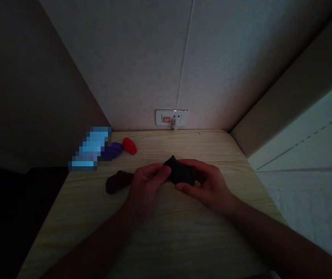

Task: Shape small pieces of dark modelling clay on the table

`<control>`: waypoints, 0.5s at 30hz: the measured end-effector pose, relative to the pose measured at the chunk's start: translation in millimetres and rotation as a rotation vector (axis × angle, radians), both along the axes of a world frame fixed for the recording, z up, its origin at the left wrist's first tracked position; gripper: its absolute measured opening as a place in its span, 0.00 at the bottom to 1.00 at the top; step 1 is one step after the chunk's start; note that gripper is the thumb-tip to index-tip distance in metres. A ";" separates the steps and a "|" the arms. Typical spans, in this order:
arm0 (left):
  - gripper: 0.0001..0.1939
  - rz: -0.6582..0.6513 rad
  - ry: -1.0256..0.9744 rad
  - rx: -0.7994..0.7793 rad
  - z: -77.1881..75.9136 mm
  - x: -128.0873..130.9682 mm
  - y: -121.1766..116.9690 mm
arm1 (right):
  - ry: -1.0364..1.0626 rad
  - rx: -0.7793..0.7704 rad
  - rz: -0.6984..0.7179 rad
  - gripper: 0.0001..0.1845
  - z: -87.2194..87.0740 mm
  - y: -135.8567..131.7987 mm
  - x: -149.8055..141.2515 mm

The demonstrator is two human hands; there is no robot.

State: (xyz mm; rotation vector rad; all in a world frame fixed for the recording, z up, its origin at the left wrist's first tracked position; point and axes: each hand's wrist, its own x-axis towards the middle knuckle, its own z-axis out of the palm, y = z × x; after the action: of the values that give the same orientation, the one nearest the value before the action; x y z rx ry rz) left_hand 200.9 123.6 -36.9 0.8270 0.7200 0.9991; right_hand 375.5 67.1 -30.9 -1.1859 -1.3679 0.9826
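Observation:
Between my two hands is a black lump that looks like modelling clay, with a small pointed corner at its top. My left hand pinches its left side, thumb pressed on the front. My right hand is curled around the right side, thumb below and fingers behind. A dark brown lump rests on the wooden tabletop, partly hidden behind my left hand. Farther back on the left lie a purple lump and a smaller red lump, close together.
A bright blurred-out rectangle covers something at the tabletop's back left edge. Behind the tabletop rises a pale wall with a socket and a plug in it. A light panel stands on the right. The light is dim.

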 end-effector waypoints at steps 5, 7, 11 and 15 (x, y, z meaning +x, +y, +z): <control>0.13 -0.022 -0.124 -0.089 8.2 -0.9 0.6 | 0.146 -0.064 0.092 0.30 1.0 1.0 -1.1; 0.13 -0.011 -0.123 -0.073 7.2 -2.0 0.9 | 0.147 -0.071 0.121 0.30 1.4 1.3 -1.0; 0.26 -0.059 0.012 0.112 4.8 -4.1 2.0 | 0.178 -0.084 0.147 0.33 2.8 2.1 -1.4; 0.18 -0.038 0.198 0.302 5.4 -5.5 3.8 | 0.303 -0.119 0.134 0.35 4.9 6.1 0.6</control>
State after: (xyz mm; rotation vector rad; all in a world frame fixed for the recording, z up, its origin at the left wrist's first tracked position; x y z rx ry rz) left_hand 195.4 127.3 -31.5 1.2110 0.7279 1.0145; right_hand 376.1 73.2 -25.9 -0.9923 -1.1697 1.2973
